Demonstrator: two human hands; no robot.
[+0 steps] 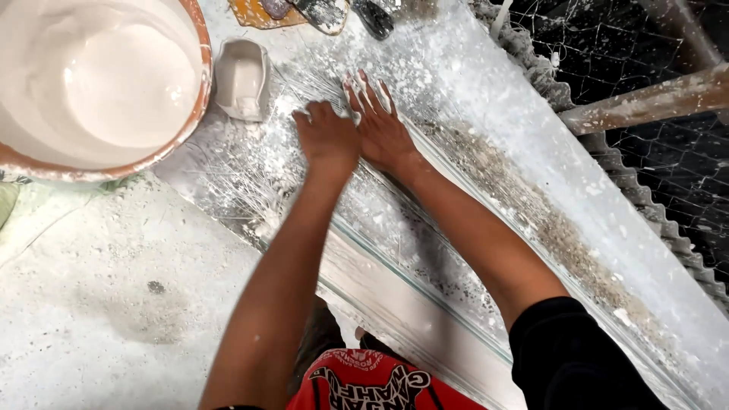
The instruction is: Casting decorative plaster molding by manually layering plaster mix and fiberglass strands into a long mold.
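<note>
**A:** Top-down view here, both hands out over the long plaster-spattered mould (486, 152) that runs diagonally across the bench. What have you got on the left?

**B:** The left hand (328, 137) is palm-down, fingers curled in a bit, holding nothing, pressed onto the thin glassy fibres (250, 171) spread over the mould's near end. Knuckles up, wrist straight.

**A:** And the right hand (381, 125) sits just beside it, touching it by the look of things. Fingers spread flat and open, white plaster on the tips, also empty, flat on the wet surface.

**B:** So the fibres lie right under and to the left of both palms, fanning toward the bucket.

**A:** That bucket (199, 45), orange-rimmed, upper left, is full of smooth white plaster. Just beside it a small white scoop (241, 76) rests on the mould, coated inside and out.

**B:** Above the fingertips, at the top edge, an orange tray (254, 15) with dark-handled tools (373, 17) (too smeared to tell which kind).

**A:** To the right, wire mesh (668, 175) and a plaster-crusted wooden bar (645, 102) lying across it, well apart from the hands.

**B:** Lower left, rough white floor (114, 304). Bottom centre, a red printed garment (372, 383).
</note>
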